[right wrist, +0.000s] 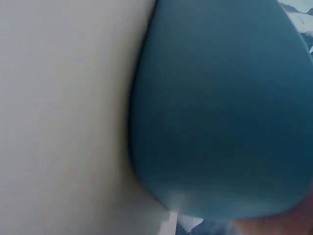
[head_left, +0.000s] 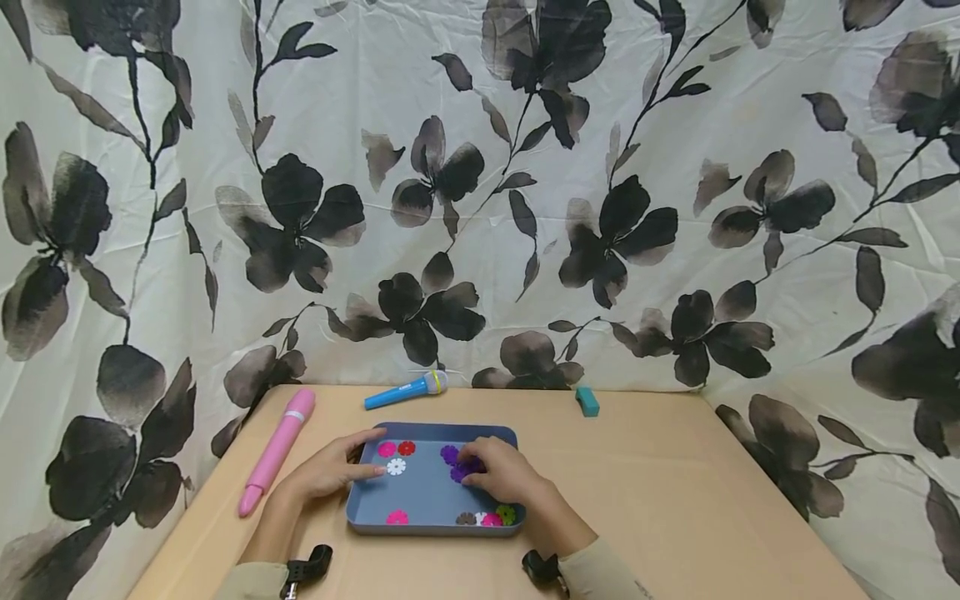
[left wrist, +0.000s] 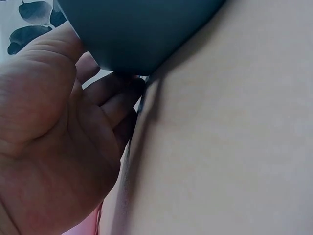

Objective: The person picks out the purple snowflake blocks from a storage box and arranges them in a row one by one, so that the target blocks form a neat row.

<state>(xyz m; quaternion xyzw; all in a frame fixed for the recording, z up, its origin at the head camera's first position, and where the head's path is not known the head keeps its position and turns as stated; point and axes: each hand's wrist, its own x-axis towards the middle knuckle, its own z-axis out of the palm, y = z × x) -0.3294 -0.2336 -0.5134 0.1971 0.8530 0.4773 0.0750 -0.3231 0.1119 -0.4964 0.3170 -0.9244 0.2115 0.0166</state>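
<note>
A grey-blue rectangular tray (head_left: 420,493) lies on the table with small flower-shaped pieces in it. My left hand (head_left: 326,468) holds the tray's left side, its thumb over the rim; in the left wrist view, the left hand's fingers (left wrist: 117,105) curl behind the tray wall (left wrist: 132,34). My right hand (head_left: 512,473) reaches over the right rim and pinches at purple flower pieces (head_left: 449,454), partly hidden by the fingers. Pink (head_left: 386,449), red (head_left: 406,448) and white (head_left: 396,467) flower pieces lie at the left. The right wrist view shows mostly the tray's outer wall (right wrist: 220,107).
Left of the tray lies a pink marker-shaped tube (head_left: 277,454). Behind it are a blue toy microphone (head_left: 405,390) and a small teal block (head_left: 587,402). More flower pieces, including a green one (head_left: 506,514), lie along the tray's near edge. A floral curtain (head_left: 480,208) hangs behind the table.
</note>
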